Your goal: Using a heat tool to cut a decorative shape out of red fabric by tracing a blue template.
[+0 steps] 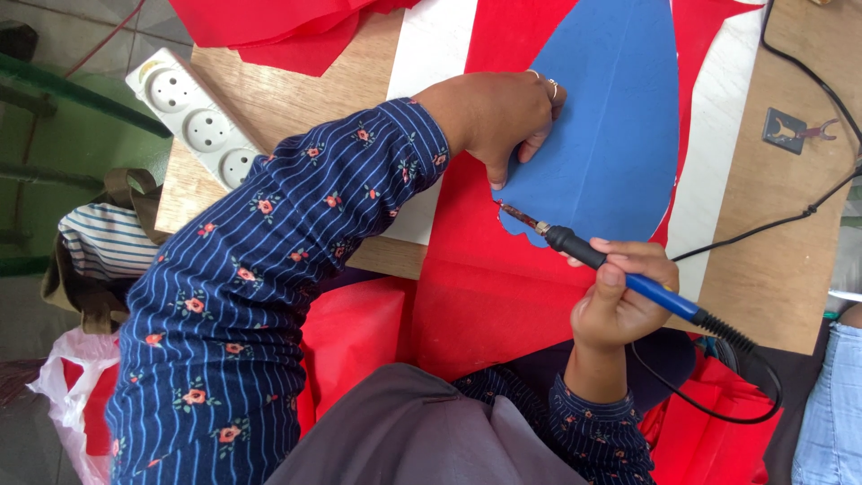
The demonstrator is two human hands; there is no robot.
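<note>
Wooden bench [772,269] under red fabric [485,287]. Left hand [498,112] lies flat, pinning the blue template [611,135]. Right hand [620,301] grips the soldering iron [620,274], its tip angled up-left to the template's scalloped edge, beside the left thumb.

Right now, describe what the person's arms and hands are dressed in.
Both arms wear long sleeves of dark navy fabric with thin pale stripes and small red-orange flowers. The left sleeve covers the arm to the wrist; the right sleeve ends in a cuff at the wrist. Both hands are bare, without gloves. The left hand has thin rings on its fingers; the right hand shows none.
</note>
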